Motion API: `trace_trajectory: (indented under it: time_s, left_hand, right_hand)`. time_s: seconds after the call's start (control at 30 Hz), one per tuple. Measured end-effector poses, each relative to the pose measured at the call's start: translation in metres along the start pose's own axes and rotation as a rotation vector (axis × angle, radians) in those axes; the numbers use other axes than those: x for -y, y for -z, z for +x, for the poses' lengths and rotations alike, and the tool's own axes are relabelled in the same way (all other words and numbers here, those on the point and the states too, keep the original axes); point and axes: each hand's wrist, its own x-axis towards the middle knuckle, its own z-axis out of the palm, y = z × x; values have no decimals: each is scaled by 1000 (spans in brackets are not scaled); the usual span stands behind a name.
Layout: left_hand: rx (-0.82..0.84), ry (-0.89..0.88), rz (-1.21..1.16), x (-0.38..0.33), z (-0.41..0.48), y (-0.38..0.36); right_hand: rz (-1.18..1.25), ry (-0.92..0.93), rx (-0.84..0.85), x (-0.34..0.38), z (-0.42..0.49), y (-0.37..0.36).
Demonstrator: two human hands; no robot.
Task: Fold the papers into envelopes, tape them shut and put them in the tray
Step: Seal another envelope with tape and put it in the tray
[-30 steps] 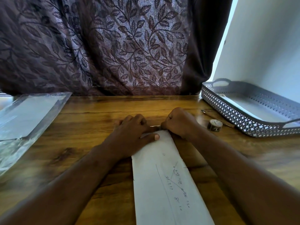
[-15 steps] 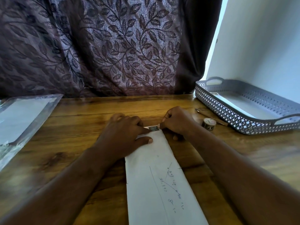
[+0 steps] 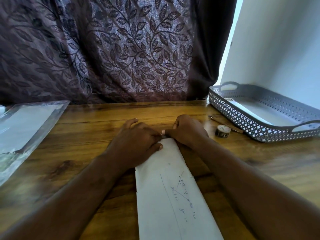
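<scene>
Head view: left of the hands lay a clear plastic sleeve of white sheets [image 3: 26, 129]. The left hand [image 3: 138, 144] and right hand [image 3: 188, 130], fingers curled, pinched the far end of the folded white handwritten paper [image 3: 173, 196] between them, probably to seal it; the grey lattice plastic tray [image 3: 239, 118] waited to their right, within reach.

Setting: a room in a home, a desk corner. Evidence: wood-grain table [image 3: 90, 129] with its far edge at a heavy leaf-patterned curtain [image 3: 121, 49]. Plain white wall [image 3: 277, 49] at right, daylight along the curtain's edge. Desk items: grey lattice tray [image 3: 242, 116], tape roll [image 3: 223, 130], pen [image 3: 225, 122], and a clear plastic sleeve [image 3: 26, 125] of sheets at left.
</scene>
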Motion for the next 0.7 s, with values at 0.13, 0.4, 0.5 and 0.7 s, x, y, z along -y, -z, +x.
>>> trace_trajectory:
  time_s: [0.13, 0.4, 0.5, 0.7]
  left_hand:
    - [-43, 45, -60, 1, -1, 0]
    - [-72, 53, -213, 4, 1, -5]
    - [-70, 50, -210, 5, 2, -7]
    - [-30, 41, -183, 5, 5, -12]
  right_hand:
    - [101, 13, 0, -3, 1, 3]
    - [256, 4, 107, -9, -1, 14]
    - [302, 12, 163, -11, 0, 17]
    - [305, 19, 200, -8, -1, 21]
